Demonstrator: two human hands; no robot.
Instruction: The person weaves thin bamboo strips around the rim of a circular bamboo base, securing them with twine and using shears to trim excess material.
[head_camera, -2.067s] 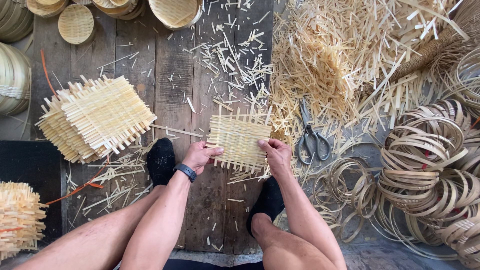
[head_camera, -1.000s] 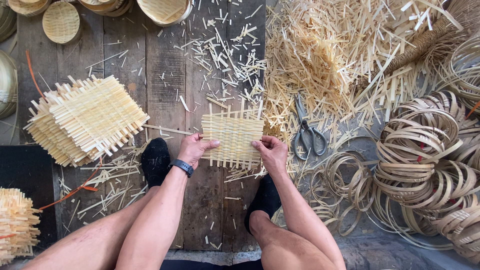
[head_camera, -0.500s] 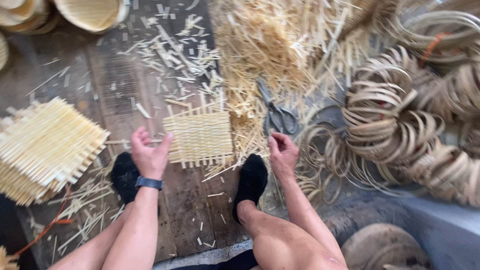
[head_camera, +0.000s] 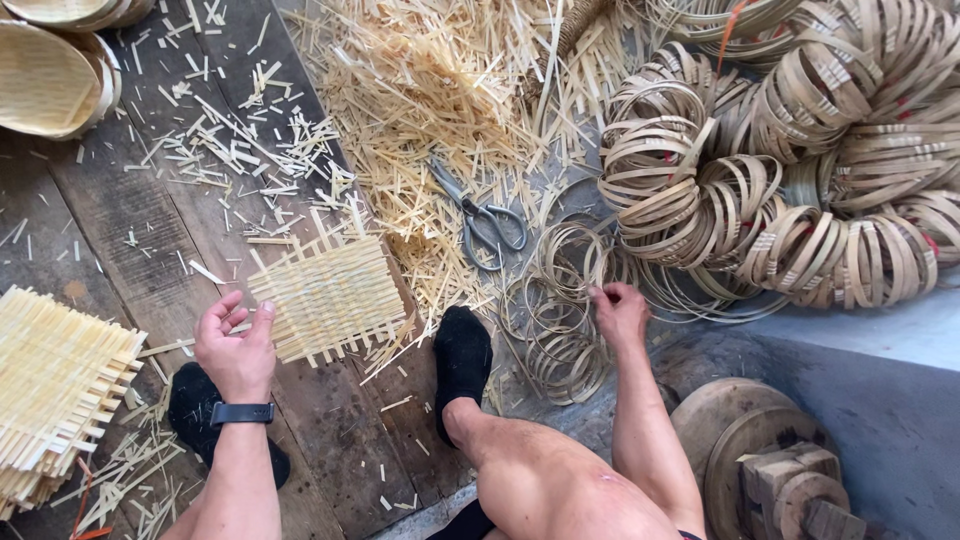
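Head cam: left hand (head_camera: 235, 350) w/ fingers loosely spread, thumb on edge of woven bamboo mat (head_camera: 328, 297) lying on plank floor (head_camera: 130, 215). Right hand (head_camera: 620, 315) reaches onto thin bamboo hoops (head_camera: 555, 330), fingers curled, prob. pinching one – hard to tell. Scissors (head_camera: 480, 220) lie nearby.

Bare plank (head_camera: 150, 215) lies open far-left of the woven mat (head_camera: 328, 297), while right of it strip litter (head_camera: 440, 110), scissors (head_camera: 480, 222) and stacked hoops (head_camera: 780, 160) crowd the floor, and a sock foot (head_camera: 461, 360) blocks the near middle.
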